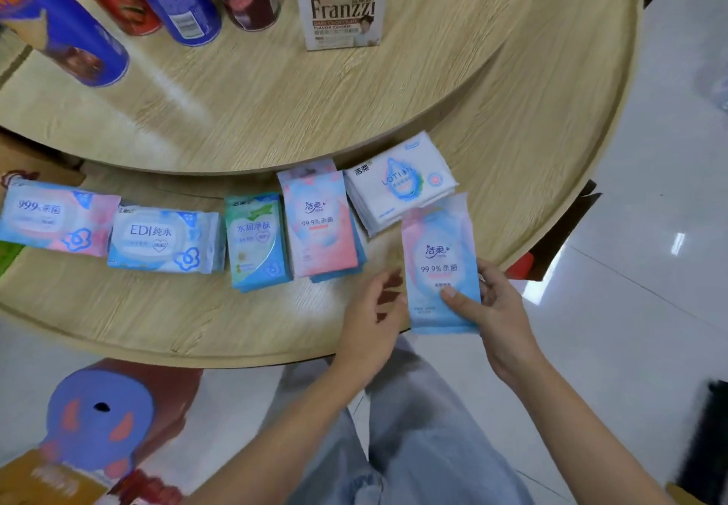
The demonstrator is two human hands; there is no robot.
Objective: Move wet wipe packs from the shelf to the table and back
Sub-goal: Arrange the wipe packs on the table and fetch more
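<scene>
1. State: right hand pinches one pack at its lower half, thumb on the printed face and fingers curled behind. The pack is off the shelf, over its front rim, label up.
2. Left hand sits just beside the pack's left edge, fingers loosely curled and gripping nothing. Can't tell whether the fingertips touch it.
3. Can't tell direction from this alone, off the shelf or back on. Advice covers both.
4. If going to the table: the white surface at right is probably it. Carry with the right hand only and keep the pack flat. The grip is low, so the soft top may droop. Support it with the left hand or shift the grip toward the middle.
5. If going back: the matching stack is its likely home, between the green pack and the lotion pack. Come in from the front and lay it square on top.
6. Risk: the stack is already fanned, so a sideways shove would slide it. The lotion pack lies skewed just beside it, so don't clip that corner.
7. Keep clear of the upper tier's rim above the row.
</scene>
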